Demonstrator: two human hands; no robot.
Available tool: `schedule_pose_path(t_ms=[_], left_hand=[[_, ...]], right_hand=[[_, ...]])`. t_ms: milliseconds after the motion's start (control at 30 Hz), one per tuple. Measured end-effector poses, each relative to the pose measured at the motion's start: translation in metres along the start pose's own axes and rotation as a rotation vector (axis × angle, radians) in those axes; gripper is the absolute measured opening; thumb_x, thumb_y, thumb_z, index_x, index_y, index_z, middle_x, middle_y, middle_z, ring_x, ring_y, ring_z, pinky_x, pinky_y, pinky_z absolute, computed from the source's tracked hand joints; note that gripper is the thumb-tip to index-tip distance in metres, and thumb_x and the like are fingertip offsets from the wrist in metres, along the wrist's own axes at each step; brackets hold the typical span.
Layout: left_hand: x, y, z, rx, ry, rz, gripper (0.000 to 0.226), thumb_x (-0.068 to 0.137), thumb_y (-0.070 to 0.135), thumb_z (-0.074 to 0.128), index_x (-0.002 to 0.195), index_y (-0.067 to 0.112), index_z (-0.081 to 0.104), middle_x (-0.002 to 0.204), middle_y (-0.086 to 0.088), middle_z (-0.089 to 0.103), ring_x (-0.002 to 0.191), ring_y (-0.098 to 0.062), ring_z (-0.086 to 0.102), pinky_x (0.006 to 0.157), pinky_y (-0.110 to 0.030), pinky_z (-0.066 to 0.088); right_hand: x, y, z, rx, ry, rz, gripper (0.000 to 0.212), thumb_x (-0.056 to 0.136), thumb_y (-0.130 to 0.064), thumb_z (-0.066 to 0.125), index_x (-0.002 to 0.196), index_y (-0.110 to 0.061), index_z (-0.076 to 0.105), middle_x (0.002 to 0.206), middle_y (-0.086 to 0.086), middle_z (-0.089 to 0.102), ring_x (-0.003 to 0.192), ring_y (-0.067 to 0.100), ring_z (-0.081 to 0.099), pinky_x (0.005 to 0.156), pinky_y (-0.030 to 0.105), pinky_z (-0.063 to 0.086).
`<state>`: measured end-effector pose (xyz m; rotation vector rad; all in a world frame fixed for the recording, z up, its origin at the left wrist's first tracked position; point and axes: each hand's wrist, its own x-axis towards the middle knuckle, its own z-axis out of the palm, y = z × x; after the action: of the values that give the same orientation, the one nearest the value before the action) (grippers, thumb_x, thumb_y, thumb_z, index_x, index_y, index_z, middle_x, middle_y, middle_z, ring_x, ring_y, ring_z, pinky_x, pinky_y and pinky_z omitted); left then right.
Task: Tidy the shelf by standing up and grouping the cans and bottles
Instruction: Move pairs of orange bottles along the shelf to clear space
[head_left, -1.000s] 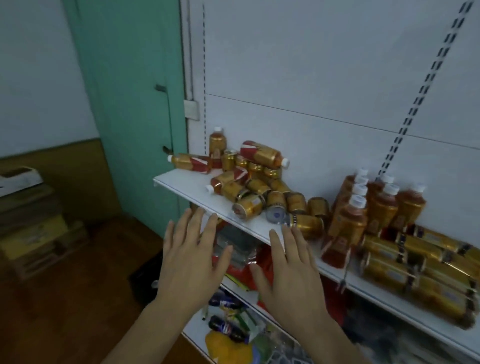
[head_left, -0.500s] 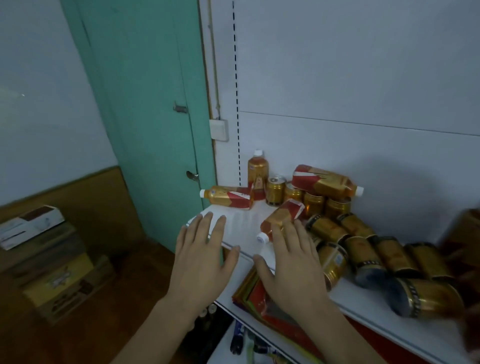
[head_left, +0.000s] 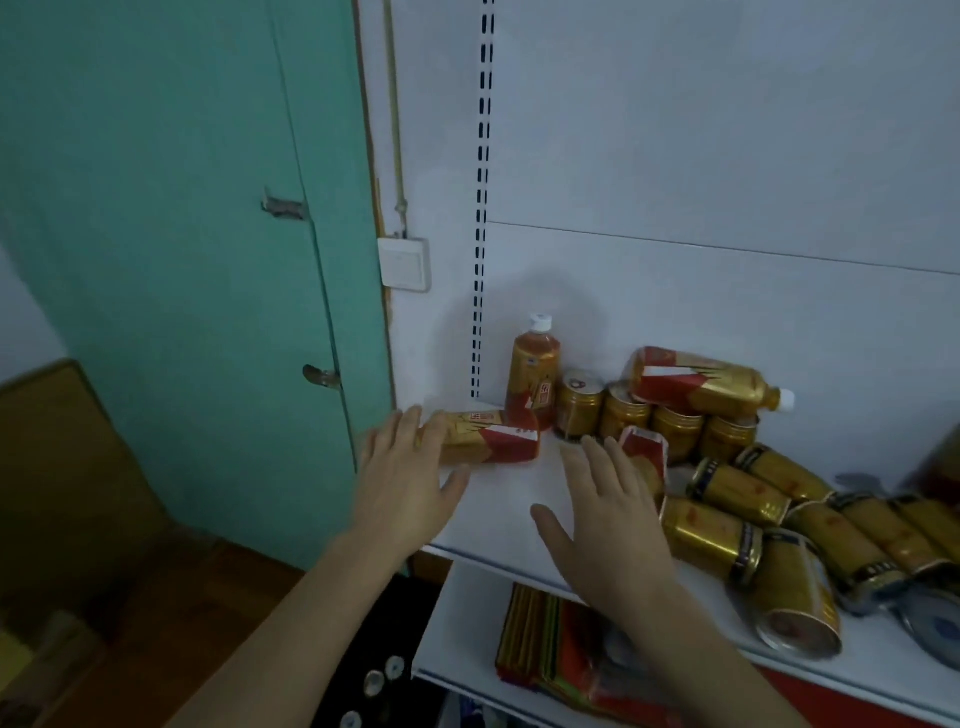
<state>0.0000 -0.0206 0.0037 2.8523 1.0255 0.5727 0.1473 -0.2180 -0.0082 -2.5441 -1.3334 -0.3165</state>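
Lying flat on the shelf (head_left: 498, 499), toppled bottle (head_left: 480, 442) just ahead of the left hand (head_left: 402, 480), fingertips touching or nearly touching its neck end; long axis running crosswise, base pointing right toward the right hand (head_left: 605, 512). Both grips spreading open, pinching nothing. Second fallen bottle (head_left: 647, 457) partly hiding behind the right fingers, upright bottle (head_left: 532, 382) standing beyond.

Dim shop corner with a teal door and white shelving

A teal-green door (head_left: 182, 260) with two metal fittings fills the left side; a white wall switch (head_left: 404, 263) sits beside its frame. A white back panel (head_left: 727, 156) with a slotted upright (head_left: 484, 197) rises on the right. Brown wood floor (head_left: 171, 618) and a brown wainscot (head_left: 57, 467) lie lower left.
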Motion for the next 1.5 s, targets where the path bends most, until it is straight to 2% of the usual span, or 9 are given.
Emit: schedule_pose_path(t_ms=[133,267,467,700,967,1067,1167,1367,1500], left_hand=[[0.043,-0.013,0.017,0.013,-0.075,0.08,0.081,0.098,0.067,0.049,0.162,0.021,0.033,0.165,-0.011,0.037,0.154,-0.035,0.029,0.126,-0.057,0.023],[0.08,-0.025,0.035,0.011,-0.176,0.108,0.082,0.096,0.07,0.05,0.16,0.023,0.033,0.162,-0.011,0.04,0.151,-0.035,0.033,0.123,-0.055,0.029],[0.102,-0.037,0.044,-0.092,-0.427,0.196,0.079,0.099,0.065,0.055,0.161,0.026,0.026,0.152,-0.007,0.046,0.125,-0.024,0.058,0.1,-0.044,0.054],[0.095,-0.05,0.022,-0.129,-0.35,0.325,0.078,0.083,0.064,0.075,0.15,0.04,0.042,0.136,0.007,0.057,0.109,-0.015,0.062,0.091,-0.038,0.055],[0.112,0.0,-0.067,0.111,-0.354,0.65,0.072,0.088,0.058,0.075,0.153,0.046,0.046,0.139,0.014,0.051,0.127,-0.014,0.041,0.1,-0.04,0.048],[0.112,0.026,-0.069,0.143,-0.356,0.703,0.067,0.09,0.046,0.077,0.151,0.043,0.049,0.143,0.011,0.048,0.131,-0.017,0.034,0.102,-0.042,0.049],[0.111,0.048,-0.065,0.175,-0.317,0.791,0.061,0.094,0.031,0.074,0.151,0.039,0.051,0.148,0.007,0.046,0.136,-0.02,0.029,0.107,-0.044,0.047],[0.105,0.067,-0.045,-0.011,-0.203,0.875,0.039,0.092,0.035,0.071,0.131,0.034,0.066,0.148,0.006,0.044,0.144,-0.023,0.026,0.114,-0.047,0.043],[0.082,0.066,-0.027,-0.389,-0.13,0.661,0.083,0.091,0.023,0.079,0.157,0.037,0.031,0.169,0.009,0.012,0.159,-0.021,0.009,0.122,-0.044,0.034]], right_hand=[[-0.003,-0.002,0.004,-0.073,0.048,0.089,0.083,0.101,-0.068,0.031,0.164,-0.016,0.039,0.171,0.013,0.037,0.162,0.037,0.024,0.13,0.055,0.028],[-0.01,0.011,0.01,-0.186,0.035,0.212,0.083,0.1,-0.069,0.03,0.165,-0.018,0.037,0.173,0.014,0.033,0.163,0.038,0.018,0.13,0.057,0.025],[-0.032,0.029,0.026,-0.284,0.003,0.29,0.094,0.095,-0.076,0.045,0.167,-0.017,0.035,0.172,0.017,0.034,0.164,0.041,0.014,0.132,0.059,0.016],[-0.029,0.039,0.031,-0.249,0.117,0.173,0.08,0.087,-0.034,0.079,0.156,-0.006,0.051,0.16,0.023,0.05,0.154,0.042,0.04,0.127,0.063,0.03],[-0.013,0.043,0.002,0.134,0.277,0.064,0.07,0.083,-0.029,0.087,0.146,-0.013,0.06,0.15,0.008,0.063,0.143,0.028,0.051,0.117,0.059,0.047],[-0.002,0.04,-0.011,0.38,0.293,0.182,0.055,0.094,-0.041,0.077,0.144,-0.031,0.057,0.14,-0.006,0.068,0.123,0.016,0.065,0.091,0.032,0.06],[0.013,0.042,-0.026,0.556,0.342,0.26,0.046,0.095,-0.057,0.066,0.137,-0.037,0.059,0.114,-0.023,0.071,0.098,0.0,0.069,0.071,0.015,0.052],[0.049,0.053,-0.046,0.686,0.256,0.168,0.039,0.101,-0.041,0.071,0.136,-0.032,0.056,0.121,-0.017,0.069,0.11,0.004,0.069,0.086,0.033,0.065],[0.057,0.049,-0.039,0.88,0.161,0.193,0.038,0.102,-0.044,0.07,0.129,-0.029,0.05,0.114,-0.013,0.07,0.107,0.01,0.073,0.085,0.046,0.067]])
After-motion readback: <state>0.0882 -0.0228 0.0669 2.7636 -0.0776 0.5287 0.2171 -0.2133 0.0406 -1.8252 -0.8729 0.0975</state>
